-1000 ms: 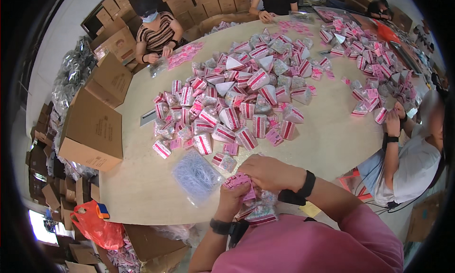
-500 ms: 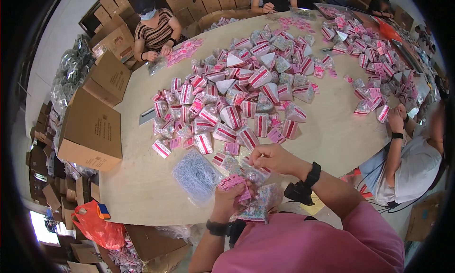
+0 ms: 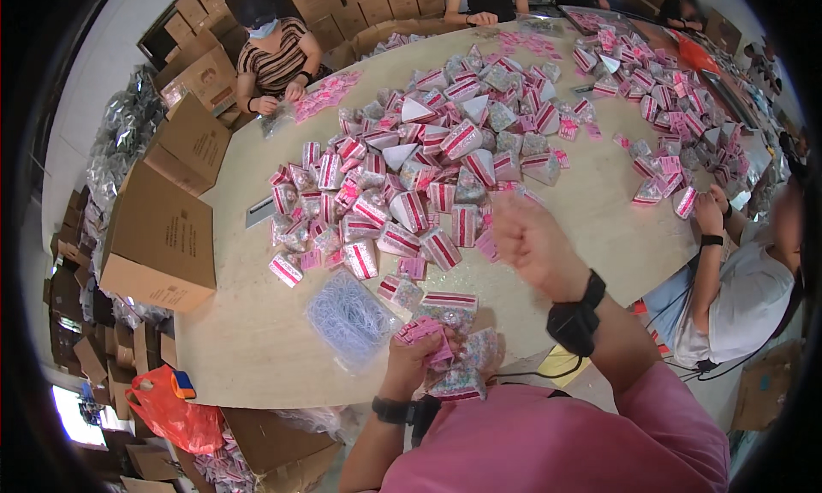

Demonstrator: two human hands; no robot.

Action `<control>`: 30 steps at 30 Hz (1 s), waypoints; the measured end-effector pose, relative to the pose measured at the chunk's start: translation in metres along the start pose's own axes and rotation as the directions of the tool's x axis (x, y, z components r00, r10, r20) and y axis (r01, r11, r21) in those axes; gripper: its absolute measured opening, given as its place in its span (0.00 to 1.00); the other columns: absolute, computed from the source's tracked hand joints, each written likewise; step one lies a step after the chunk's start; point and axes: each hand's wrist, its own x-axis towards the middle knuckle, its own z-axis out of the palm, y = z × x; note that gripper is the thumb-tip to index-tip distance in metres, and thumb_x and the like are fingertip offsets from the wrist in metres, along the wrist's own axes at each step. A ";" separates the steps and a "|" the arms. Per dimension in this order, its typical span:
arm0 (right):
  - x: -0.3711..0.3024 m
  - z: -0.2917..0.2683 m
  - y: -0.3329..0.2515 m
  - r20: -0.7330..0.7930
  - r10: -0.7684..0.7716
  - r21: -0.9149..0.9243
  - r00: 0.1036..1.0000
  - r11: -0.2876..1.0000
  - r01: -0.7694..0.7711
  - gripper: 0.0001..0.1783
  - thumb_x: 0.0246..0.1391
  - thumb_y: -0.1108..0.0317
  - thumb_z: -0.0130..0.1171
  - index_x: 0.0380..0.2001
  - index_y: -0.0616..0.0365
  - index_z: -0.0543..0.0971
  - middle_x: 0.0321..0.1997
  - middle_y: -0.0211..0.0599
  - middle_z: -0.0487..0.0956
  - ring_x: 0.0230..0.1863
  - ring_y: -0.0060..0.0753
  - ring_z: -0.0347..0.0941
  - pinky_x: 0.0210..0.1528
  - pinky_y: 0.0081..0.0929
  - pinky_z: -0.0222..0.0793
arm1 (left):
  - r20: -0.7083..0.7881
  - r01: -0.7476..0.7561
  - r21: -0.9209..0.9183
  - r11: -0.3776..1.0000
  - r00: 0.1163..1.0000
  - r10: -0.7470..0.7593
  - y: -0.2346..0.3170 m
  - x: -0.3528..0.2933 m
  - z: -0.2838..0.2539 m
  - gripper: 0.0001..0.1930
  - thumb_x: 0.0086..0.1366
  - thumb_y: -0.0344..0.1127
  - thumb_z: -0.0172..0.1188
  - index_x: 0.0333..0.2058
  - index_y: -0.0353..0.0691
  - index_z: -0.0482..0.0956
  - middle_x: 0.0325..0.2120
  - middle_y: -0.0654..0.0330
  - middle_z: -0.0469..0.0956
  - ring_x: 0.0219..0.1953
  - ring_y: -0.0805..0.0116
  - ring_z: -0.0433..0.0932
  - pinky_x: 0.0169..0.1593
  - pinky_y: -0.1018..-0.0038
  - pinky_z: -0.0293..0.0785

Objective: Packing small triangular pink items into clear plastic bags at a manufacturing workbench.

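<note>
My left hand (image 3: 409, 364) is closed around a small stack of pink printed cards (image 3: 425, 328), at the table's near edge. Clear bags of pale, multicoloured beads (image 3: 467, 382) hang against that hand and my body; whether it grips them too is hidden. My right hand (image 3: 538, 246) is raised over the near right side of the pile, fingers curled together; anything between them is too small to make out. Just beyond my left hand lie a red-striped wedge-shaped pack (image 3: 449, 301) and another bead pack (image 3: 399, 292). To its left, white thin strands (image 3: 347, 315) lie heaped on clear plastic.
A large pile of wedge-shaped packs (image 3: 414, 212) covers the table's middle, with a second pile (image 3: 676, 99) at far right. Cardboard boxes (image 3: 163, 245) stand along the left edge. A red plastic bag (image 3: 171, 412) hangs below. Co-workers sit at the far side and right.
My right hand has lifted away from the bags by my left hand, moving up and to the right. My left hand stays in place with the pink cards.
</note>
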 end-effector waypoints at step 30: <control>-0.045 -0.010 0.065 0.450 0.240 -0.803 0.860 -0.314 0.507 0.37 0.43 0.53 0.62 0.49 0.65 0.61 0.35 0.48 0.76 0.34 0.51 0.75 0.31 0.41 0.71 | -0.074 0.123 0.036 0.992 0.990 -0.120 -0.003 0.010 0.050 0.15 0.58 0.24 0.55 0.45 0.33 0.72 0.40 0.56 0.76 0.41 0.65 0.76 0.43 0.70 0.75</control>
